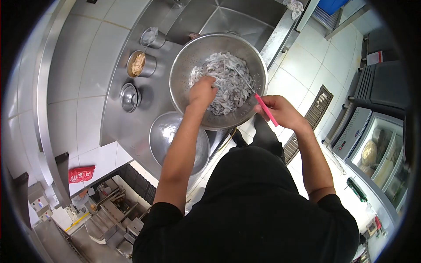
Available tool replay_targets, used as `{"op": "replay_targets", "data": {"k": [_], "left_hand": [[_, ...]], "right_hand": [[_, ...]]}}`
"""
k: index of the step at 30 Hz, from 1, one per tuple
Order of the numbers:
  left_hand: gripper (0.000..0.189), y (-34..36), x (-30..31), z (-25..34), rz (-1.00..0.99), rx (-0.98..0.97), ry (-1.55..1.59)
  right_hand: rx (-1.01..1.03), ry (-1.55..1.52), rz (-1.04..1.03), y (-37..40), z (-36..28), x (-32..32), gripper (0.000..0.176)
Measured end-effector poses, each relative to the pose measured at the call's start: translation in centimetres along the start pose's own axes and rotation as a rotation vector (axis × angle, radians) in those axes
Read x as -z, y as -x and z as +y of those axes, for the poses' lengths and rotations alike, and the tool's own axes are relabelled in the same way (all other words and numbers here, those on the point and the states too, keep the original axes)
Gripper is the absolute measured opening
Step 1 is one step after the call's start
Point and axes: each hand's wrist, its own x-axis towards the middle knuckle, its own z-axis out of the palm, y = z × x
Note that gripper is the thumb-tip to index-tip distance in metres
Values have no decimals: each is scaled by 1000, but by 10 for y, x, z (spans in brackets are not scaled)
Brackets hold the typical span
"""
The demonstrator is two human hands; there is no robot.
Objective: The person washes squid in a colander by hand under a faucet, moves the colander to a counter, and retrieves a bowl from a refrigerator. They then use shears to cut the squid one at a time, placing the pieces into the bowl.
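Observation:
A large perforated metal colander (182, 61) holds a heap of pale grey, slippery-looking strips (228, 94). My left hand (202, 91) reaches over the colander's near left side, its fingers pressed together at the heap's edge; anything pinched between them is too small to name. At the right rim, my right hand (278, 110) is closed on the pink handle of a thin tool (266, 109), whose metal part points up and left across the strips. Below the colander, partly under my left forearm, lies an empty metal bowl (164, 131).
Left of the colander on the steel counter (115, 118) stand a metal pot with tan food (151, 65), a smaller pot (158, 40) and small stacked bowls (129, 97). Behind is a sink (245, 22). An open-topped cold cabinet (372, 149) stands at right.

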Motion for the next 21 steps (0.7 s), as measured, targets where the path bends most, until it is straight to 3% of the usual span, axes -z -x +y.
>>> {"op": "replay_targets", "data": {"k": [7,13,21], "left_hand": [[27,-5,-10,-6,77,49,-13],[29,9,38,-30,39,189,429],[18,37,108,-42,295,-12,159]], "right_hand": [[24,-39,-27,-2,-5,-3,44],[32,-53,-26,-5,1,-11,44],[26,-36,-161,-19,1,-33,49]]}}
